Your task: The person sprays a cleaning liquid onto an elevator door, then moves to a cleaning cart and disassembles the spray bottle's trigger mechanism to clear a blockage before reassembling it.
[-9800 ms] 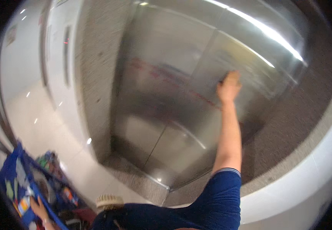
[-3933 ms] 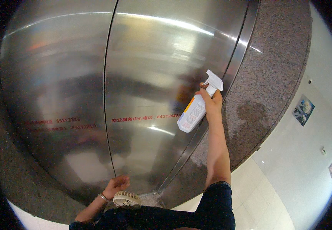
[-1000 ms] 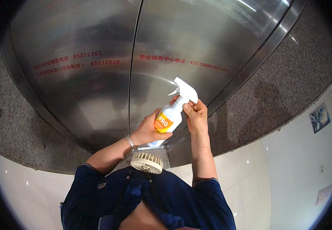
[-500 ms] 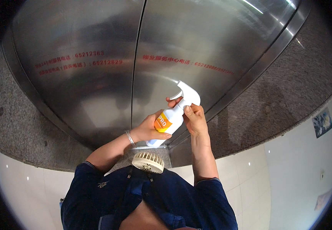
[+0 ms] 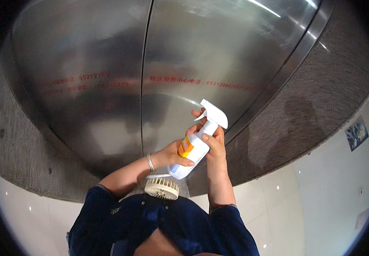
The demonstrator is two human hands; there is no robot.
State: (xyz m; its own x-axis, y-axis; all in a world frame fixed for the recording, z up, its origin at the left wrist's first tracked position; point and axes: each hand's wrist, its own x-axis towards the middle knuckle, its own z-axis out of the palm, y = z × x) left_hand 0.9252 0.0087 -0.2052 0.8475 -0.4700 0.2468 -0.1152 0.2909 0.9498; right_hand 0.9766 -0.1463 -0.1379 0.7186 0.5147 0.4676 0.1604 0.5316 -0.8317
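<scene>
A white spray bottle (image 5: 199, 149) with an orange and yellow label is tilted between my two hands, its white trigger head (image 5: 213, 114) toward the metal doors. My left hand (image 5: 169, 154) wraps the lower body of the bottle, its thumb lying across the front. Higher up, my right hand (image 5: 216, 147) grips the bottle's shoulder and neck, thumb on the near side. Some of its fingers show beyond the neck, close to the trigger; whether one presses it I cannot tell. A bracelet (image 5: 150, 162) circles my left wrist.
Ahead stand two brushed steel door panels (image 5: 86, 111) with a dark seam and red printed lettering. A grey speckled stone surround (image 5: 287, 115) borders them. A small cream fan (image 5: 162, 188) hangs at my chest. Pale floor tiles (image 5: 252, 205) and a wall picture (image 5: 357, 133) lie outward.
The view has shifted, so the door lettering sits lower. The bottle has come slightly nearer to me and right, its label turned more to the left. Both hands keep their hold.
</scene>
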